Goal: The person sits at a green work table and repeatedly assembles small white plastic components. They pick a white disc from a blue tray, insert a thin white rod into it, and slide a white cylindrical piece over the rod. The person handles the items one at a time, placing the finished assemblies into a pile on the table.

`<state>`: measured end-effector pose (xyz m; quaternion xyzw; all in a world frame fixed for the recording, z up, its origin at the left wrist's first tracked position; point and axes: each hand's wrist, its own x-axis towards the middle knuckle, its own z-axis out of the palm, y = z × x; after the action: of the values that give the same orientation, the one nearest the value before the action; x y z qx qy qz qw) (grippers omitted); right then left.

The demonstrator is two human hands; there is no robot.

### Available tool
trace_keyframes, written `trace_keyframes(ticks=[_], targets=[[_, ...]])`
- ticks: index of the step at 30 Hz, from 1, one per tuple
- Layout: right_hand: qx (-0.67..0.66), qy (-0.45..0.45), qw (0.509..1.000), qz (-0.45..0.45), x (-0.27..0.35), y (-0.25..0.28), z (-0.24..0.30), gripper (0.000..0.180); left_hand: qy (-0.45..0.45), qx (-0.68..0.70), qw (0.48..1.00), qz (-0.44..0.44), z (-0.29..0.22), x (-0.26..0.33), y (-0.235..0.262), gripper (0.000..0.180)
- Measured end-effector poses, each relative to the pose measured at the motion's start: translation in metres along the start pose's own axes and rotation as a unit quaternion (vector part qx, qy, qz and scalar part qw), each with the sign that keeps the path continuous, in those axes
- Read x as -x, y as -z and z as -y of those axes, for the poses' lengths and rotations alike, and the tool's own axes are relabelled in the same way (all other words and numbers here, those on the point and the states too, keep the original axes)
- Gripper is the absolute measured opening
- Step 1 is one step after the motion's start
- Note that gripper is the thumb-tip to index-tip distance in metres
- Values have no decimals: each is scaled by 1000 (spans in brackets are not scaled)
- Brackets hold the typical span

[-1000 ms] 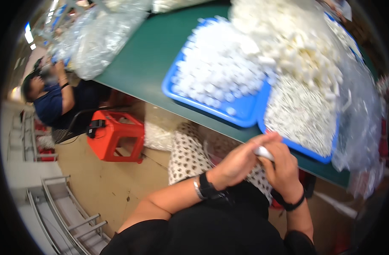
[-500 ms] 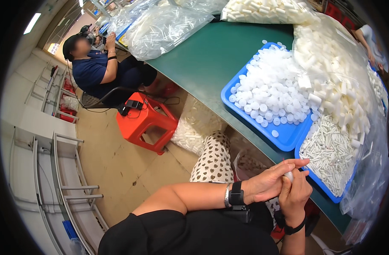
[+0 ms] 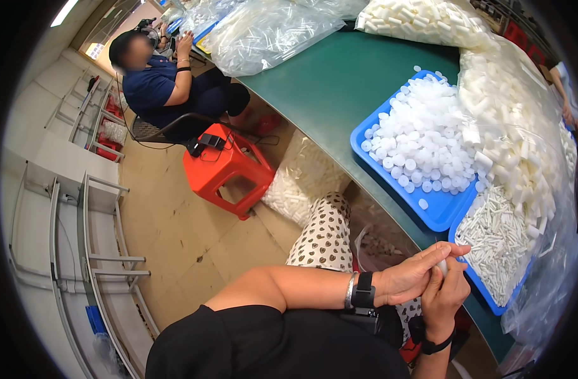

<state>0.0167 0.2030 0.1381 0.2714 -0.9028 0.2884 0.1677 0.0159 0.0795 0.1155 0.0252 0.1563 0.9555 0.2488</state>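
Observation:
Close together at the table's near edge, my left hand (image 3: 410, 273) and my right hand (image 3: 445, 295) meet around a small white cylindrical piece (image 3: 442, 268). Only part of that piece shows between the fingers; its ends are hidden. My left thumb and fingers close on it from above, while the curled fingers of my right hand grip it from below. Just beyond my hands, a blue tray (image 3: 498, 309) holds thin white sticks (image 3: 497, 243). A larger blue tray (image 3: 439, 218) beside it carries a heap of translucent white discs (image 3: 421, 139).
A clear bag of white cylinders (image 3: 519, 136) lies open on the right of the green table (image 3: 314, 95). Another clear bag (image 3: 273, 38) lies at the far end. A red stool (image 3: 222, 170) stands left, near a seated person (image 3: 162, 88). A bag of white pieces (image 3: 295, 189) rests on the floor.
The whole view has shifted, with the table and trays lying further right and slightly lower. My hands stay together around the white piece, with little change in grip.

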Motion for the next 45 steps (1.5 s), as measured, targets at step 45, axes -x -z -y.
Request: trace_keyframes(ticks=[45], targets=[[-407, -287, 864, 73, 1, -25, 3, 29, 52, -207, 969, -124, -22, 16, 8, 67]])
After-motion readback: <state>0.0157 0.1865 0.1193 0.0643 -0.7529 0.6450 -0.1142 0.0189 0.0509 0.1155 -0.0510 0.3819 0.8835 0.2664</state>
